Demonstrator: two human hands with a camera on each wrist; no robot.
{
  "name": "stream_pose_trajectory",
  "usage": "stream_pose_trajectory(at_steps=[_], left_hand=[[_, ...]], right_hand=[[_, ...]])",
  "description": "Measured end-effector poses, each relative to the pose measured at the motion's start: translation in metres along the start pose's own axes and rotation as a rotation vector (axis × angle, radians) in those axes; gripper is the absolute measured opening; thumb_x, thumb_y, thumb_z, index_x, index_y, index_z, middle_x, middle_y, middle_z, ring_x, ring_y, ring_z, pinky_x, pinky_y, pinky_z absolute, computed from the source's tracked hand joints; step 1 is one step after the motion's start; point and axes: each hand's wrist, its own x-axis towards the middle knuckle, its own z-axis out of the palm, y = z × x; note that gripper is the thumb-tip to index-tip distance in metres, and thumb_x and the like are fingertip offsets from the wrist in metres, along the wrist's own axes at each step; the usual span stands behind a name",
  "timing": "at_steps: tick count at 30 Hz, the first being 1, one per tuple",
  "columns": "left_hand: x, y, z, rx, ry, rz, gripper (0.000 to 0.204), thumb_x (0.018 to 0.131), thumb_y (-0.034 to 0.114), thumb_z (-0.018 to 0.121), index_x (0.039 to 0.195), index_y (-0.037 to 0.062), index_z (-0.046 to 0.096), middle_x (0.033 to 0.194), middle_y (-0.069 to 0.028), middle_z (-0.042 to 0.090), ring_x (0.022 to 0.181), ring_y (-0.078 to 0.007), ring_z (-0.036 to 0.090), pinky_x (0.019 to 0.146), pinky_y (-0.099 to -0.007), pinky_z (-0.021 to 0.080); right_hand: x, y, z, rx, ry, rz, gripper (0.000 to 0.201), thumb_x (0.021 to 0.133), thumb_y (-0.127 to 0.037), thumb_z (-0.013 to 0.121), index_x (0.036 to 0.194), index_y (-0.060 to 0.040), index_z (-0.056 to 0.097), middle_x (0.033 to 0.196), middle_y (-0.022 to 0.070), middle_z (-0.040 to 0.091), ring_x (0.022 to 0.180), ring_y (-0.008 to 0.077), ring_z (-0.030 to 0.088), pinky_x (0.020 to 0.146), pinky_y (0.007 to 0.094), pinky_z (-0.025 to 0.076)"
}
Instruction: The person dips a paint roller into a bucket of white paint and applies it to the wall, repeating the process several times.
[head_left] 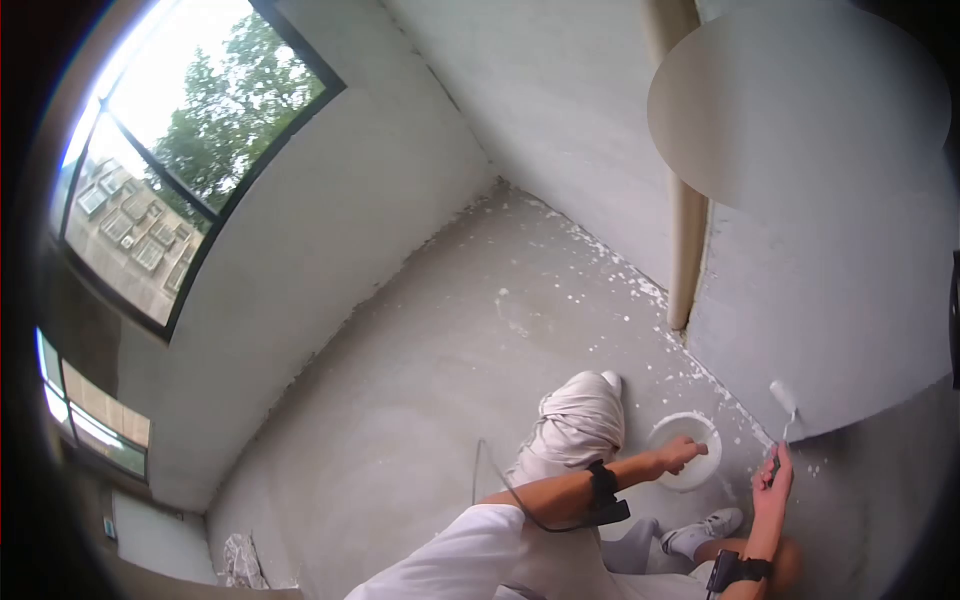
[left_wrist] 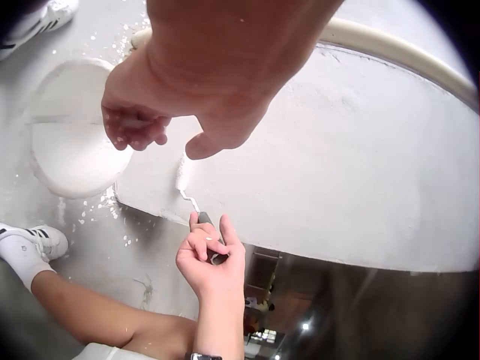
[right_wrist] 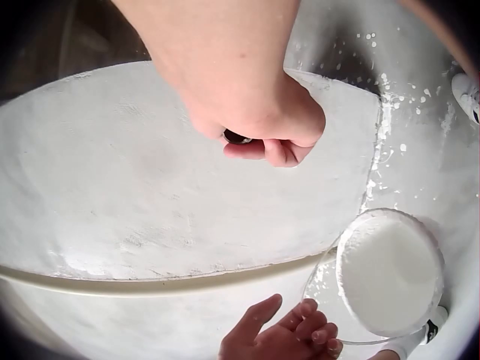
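Observation:
My right hand [head_left: 773, 470] grips the dark handle of a small paint roller [head_left: 785, 394]. Its white sleeve lies against the low part of the pale wall [head_left: 830, 310], close to the floor edge. In the right wrist view only the handle's dark end shows under my right hand [right_wrist: 262, 112]; the roller head is hidden. A round white bucket [head_left: 683, 416] stands on the floor left of the roller, with white paint inside. Over the bucket in the head view is my left hand [head_left: 682, 455], its fingers loosely bent, holding nothing.
A cream pipe [head_left: 687, 250] runs down the wall beyond the bucket. White splashes dot the grey floor [head_left: 430, 350] along the wall. My bent knee [head_left: 575, 425] and a striped shoe [head_left: 718, 523] flank the bucket. A dark-framed window [head_left: 240, 100] is at upper left.

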Motion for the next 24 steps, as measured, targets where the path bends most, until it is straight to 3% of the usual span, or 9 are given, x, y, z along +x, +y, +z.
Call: stream_pose_trajectory(at_steps=[2,4,6,8,10,11,13,24], left_hand=[[-0.007,0.009,-0.002,0.033,-0.062,-0.056,0.053,0.083,0.046,0.057,0.112,0.0026,0.055,0.093,-0.0089,0.053,0.081,-0.0186,0.052,0.069,-0.0327,0.045],[-0.008,0.013,0.003,-0.077,-0.096,0.069,0.047,0.083,0.041,0.058,0.110,0.0031,0.056,0.093,-0.0075,0.051,0.079,-0.0176,0.052,0.070,-0.0309,0.044],[0.000,0.023,0.011,-0.057,-0.064,-0.061,0.042,0.083,0.038,0.059,0.109,0.0050,0.057,0.091,-0.0062,0.050,0.078,-0.0158,0.051,0.071,-0.0299,0.044],[-0.005,0.025,0.006,-0.107,-0.136,0.029,0.041,0.084,0.039,0.058,0.108,0.0057,0.056,0.088,-0.0035,0.047,0.076,-0.0139,0.050,0.072,-0.0294,0.044],[0.005,0.024,0.007,-0.082,-0.089,-0.076,0.047,0.081,0.039,0.060,0.109,0.0010,0.054,0.090,-0.0059,0.048,0.081,-0.0161,0.049,0.077,-0.0331,0.044],[0.002,0.025,0.005,-0.103,-0.119,-0.045,0.046,0.081,0.039,0.060,0.109,0.0026,0.055,0.090,-0.0054,0.048,0.081,-0.0157,0.049,0.076,-0.0324,0.044],[0.008,0.023,0.003,-0.092,-0.192,-0.071,0.032,0.083,0.041,0.061,0.093,0.0120,0.050,0.080,0.0020,0.043,0.075,-0.0106,0.048,0.074,-0.0287,0.042],[0.012,0.006,-0.001,-0.072,-0.198,-0.053,0.031,0.082,0.042,0.062,0.089,0.0151,0.049,0.078,0.0036,0.044,0.075,-0.0108,0.049,0.075,-0.0293,0.043]], right_hand=[[-0.002,0.002,0.001,-0.013,-0.012,0.005,0.022,0.091,-0.031,0.063,0.088,-0.0128,0.052,0.056,-0.0049,0.041,0.040,0.0049,0.034,0.035,0.0216,0.023],[-0.006,0.002,0.004,0.015,-0.050,0.008,0.018,0.090,-0.023,0.063,0.089,-0.0121,0.050,0.058,-0.0030,0.043,0.041,0.0055,0.035,0.036,0.0208,0.025],[-0.009,-0.001,0.007,0.032,-0.046,0.029,0.019,0.090,-0.021,0.064,0.089,-0.0129,0.047,0.059,-0.0026,0.044,0.042,0.0060,0.037,0.037,0.0212,0.026],[-0.007,-0.001,0.003,0.026,-0.044,0.021,0.023,0.088,-0.020,0.066,0.090,-0.0130,0.044,0.062,-0.0016,0.046,0.042,0.0067,0.039,0.037,0.0221,0.027],[-0.006,0.000,0.003,0.009,-0.014,0.013,0.027,0.087,-0.021,0.068,0.091,-0.0115,0.043,0.062,-0.0015,0.046,0.043,0.0065,0.038,0.037,0.0222,0.026],[-0.005,0.000,0.000,-0.002,-0.005,0.012,0.027,0.087,-0.021,0.068,0.090,-0.0112,0.043,0.062,-0.0014,0.046,0.043,0.0065,0.038,0.037,0.0222,0.026],[-0.001,0.001,0.000,-0.006,-0.003,0.009,0.027,0.087,-0.021,0.068,0.090,-0.0105,0.043,0.063,-0.0012,0.046,0.044,0.0064,0.038,0.037,0.0222,0.026],[-0.002,0.009,0.003,-0.041,0.037,-0.078,0.023,0.085,-0.012,0.065,0.094,-0.0075,0.045,0.063,-0.0010,0.045,0.043,0.0062,0.037,0.038,0.0234,0.026]])
